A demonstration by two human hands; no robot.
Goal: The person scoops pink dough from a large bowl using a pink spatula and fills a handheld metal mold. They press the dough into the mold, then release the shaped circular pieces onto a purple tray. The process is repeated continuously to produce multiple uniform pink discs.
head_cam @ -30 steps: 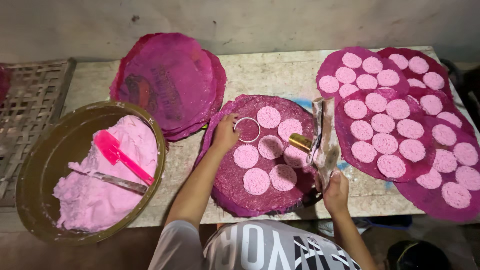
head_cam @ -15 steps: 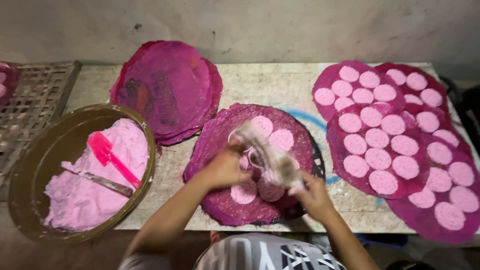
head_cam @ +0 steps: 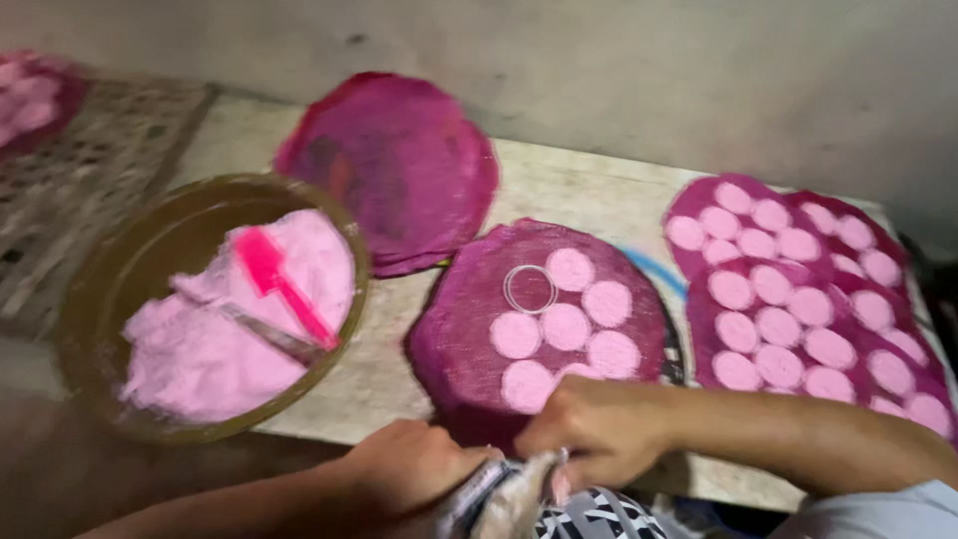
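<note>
Nearest to me, at the bottom edge, my left hand (head_cam: 414,469) and my right hand (head_cam: 599,434) are both closed around a crumpled cloth or bag (head_cam: 509,499) (it is blurred, so I cannot tell which), gripping it between them just in front of the worktop (head_cam: 589,185) edge. Just beyond the hands lies a round magenta mat (head_cam: 459,329) carrying several pale pink discs (head_cam: 566,326) and one thin metal ring (head_cam: 530,288), which rests flat on the mat beside the discs. To the left stands a wide brown bowl (head_cam: 120,279) of pink paste, with a pink spatula (head_cam: 279,279) and a metal blade lying in it. To the right, more magenta mats (head_cam: 699,289) are full of discs. Farther back lies a stack of bare magenta mats (head_cam: 399,160).
</note>
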